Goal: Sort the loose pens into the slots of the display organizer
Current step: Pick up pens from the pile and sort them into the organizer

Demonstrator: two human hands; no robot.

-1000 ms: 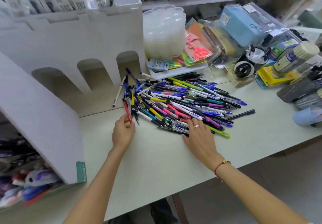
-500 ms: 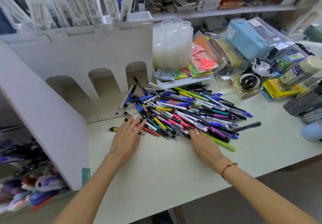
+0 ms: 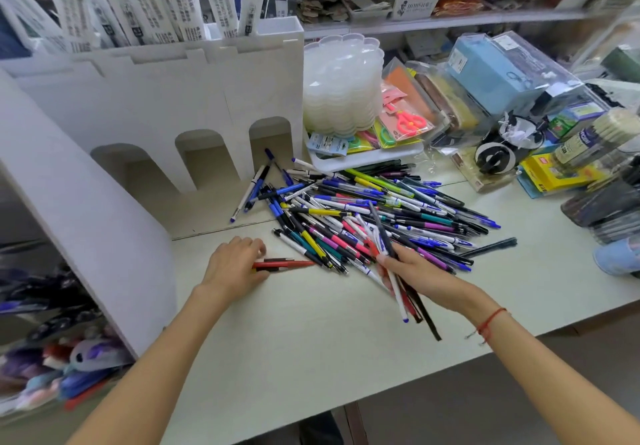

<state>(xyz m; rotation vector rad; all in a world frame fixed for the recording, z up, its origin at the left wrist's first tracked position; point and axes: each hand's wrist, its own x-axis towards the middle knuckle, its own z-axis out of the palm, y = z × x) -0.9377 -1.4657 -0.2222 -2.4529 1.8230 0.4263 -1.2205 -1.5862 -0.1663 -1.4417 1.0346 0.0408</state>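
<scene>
Two hands are now working where, half a second back, both were only lying flat at the near edge of the pile. I am watching the right hand (image 3: 412, 271) lifting a small bundle of pens (image 3: 398, 289) clear of the heap, fingers curled round the barrels, tips pointing back towards the wrist; how many it has I cannot quite count, since the motion is blurring them. The left hand (image 3: 235, 268) is curling over a red pen (image 3: 294, 264) and what looks like a darker one beside it, drawing the pair out onto bare table (image 3: 311, 358) just left of the heap.

Beyond the fingers, the pile of loose pens (image 3: 374, 216) is spreading away to the right, still thick and unsorted. Further out from the left hand, the white display organizer (image 3: 166, 109) is standing with its three arched slots (image 3: 201, 154) open; I see nothing in them, and a few blue pens (image 3: 252, 188) are lying at the mouth of the slot nearest the pile.

I am reading this as the shift from spreading to picking: first batches are in hand, and nothing is slotted yet.
</scene>
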